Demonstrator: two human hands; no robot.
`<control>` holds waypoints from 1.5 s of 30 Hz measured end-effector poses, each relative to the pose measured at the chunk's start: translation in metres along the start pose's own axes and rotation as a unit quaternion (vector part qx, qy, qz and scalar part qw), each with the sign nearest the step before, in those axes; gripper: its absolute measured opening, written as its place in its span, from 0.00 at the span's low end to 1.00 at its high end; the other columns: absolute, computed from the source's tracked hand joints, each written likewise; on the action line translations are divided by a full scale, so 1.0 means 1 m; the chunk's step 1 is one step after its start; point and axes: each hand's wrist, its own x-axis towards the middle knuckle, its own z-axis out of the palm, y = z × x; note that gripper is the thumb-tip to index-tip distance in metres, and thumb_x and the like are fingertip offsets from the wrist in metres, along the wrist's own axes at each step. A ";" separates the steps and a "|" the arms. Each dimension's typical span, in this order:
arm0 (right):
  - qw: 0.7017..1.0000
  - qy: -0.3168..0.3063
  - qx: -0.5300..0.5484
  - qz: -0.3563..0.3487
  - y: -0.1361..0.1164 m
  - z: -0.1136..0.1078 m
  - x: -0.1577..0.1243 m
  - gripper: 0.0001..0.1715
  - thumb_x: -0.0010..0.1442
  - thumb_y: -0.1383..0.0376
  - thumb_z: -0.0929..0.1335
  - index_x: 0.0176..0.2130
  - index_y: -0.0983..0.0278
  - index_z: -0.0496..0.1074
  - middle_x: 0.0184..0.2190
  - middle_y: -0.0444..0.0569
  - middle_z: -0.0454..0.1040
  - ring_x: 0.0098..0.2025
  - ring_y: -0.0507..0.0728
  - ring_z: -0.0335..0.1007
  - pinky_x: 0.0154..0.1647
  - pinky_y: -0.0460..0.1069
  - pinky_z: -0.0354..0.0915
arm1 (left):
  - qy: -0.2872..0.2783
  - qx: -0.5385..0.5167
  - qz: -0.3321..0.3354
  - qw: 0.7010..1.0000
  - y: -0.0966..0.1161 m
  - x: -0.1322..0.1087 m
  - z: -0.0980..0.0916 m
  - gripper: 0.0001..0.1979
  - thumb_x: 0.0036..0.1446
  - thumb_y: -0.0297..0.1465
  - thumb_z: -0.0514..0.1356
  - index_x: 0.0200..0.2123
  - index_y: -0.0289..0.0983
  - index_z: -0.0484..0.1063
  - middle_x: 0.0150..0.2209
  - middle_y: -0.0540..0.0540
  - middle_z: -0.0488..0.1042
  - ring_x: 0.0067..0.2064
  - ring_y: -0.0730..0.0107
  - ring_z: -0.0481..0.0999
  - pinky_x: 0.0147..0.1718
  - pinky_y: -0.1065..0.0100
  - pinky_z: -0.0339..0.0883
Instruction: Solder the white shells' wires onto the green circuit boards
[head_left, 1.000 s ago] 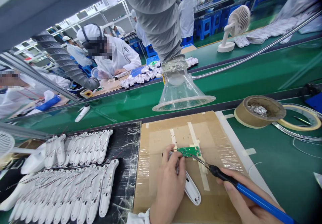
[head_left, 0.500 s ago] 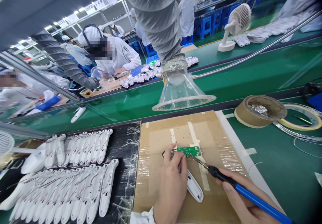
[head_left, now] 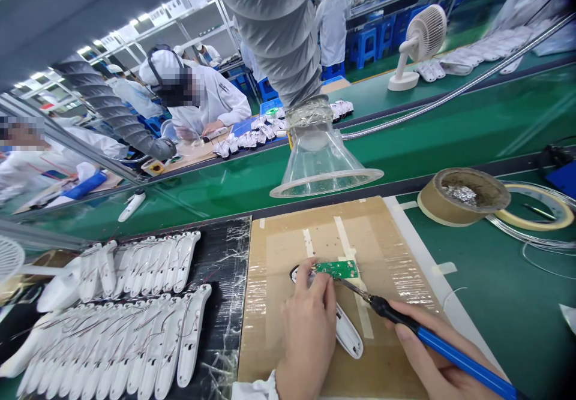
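Note:
My left hand point(head_left: 309, 322) has its fingers closed around the left end of a small green circuit board point(head_left: 344, 268), which lies over the cardboard. Any thin wire between the fingertips is too small to make out. A blue-handled soldering iron point(head_left: 454, 351) is gripped in my right hand point(head_left: 427, 346). Its metal tip reaches the board's lower edge, close to my left fingertips. Partly under my left hand lies a white elongated plastic housing point(head_left: 348, 333); its middle is hidden.
A cardboard sheet point(head_left: 279, 352) with tape strips covers the bench. Rows of white housings with thin wires point(head_left: 153, 346) lie left. A clear extraction hood point(head_left: 326, 175) hangs ahead. A brown tape roll point(head_left: 432, 201) and a coil of solder-like wire point(head_left: 517, 232) sit right. A co-worker point(head_left: 204, 97) sits opposite.
The soldering iron's tip has shifted slightly left along the board's lower edge. My left hand stays at the board's left end. The whole view has moved a little.

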 end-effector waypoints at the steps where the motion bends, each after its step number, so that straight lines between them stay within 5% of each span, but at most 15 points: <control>1: 1.000 -0.001 -0.002 -0.004 0.001 0.000 0.000 0.11 0.74 0.57 0.69 0.54 0.49 0.79 0.48 0.40 0.85 0.46 0.53 0.86 0.45 0.38 0.77 | -0.002 0.003 -0.002 1.000 0.000 0.000 0.000 0.10 0.71 0.25 0.57 0.38 0.42 0.75 0.58 0.47 0.78 0.36 0.64 0.85 0.20 0.67 0.71; 38: 0.999 -0.018 0.013 0.027 0.004 -0.001 0.000 0.12 0.74 0.57 0.70 0.55 0.49 0.80 0.49 0.42 0.85 0.46 0.56 0.86 0.43 0.41 0.79 | -0.014 0.004 -0.007 1.000 0.000 0.001 0.001 0.10 0.71 0.26 0.56 0.36 0.41 0.72 0.58 0.46 0.79 0.32 0.67 0.83 0.19 0.68 0.64; 45: 0.987 0.037 0.042 0.149 -0.017 0.005 -0.005 0.16 0.72 0.47 0.69 0.49 0.50 0.83 0.47 0.43 0.85 0.47 0.57 0.84 0.45 0.42 0.79 | -0.016 -0.007 -0.013 1.000 0.000 0.001 0.000 0.09 0.71 0.25 0.56 0.37 0.41 0.73 0.58 0.47 0.78 0.34 0.66 0.84 0.20 0.68 0.65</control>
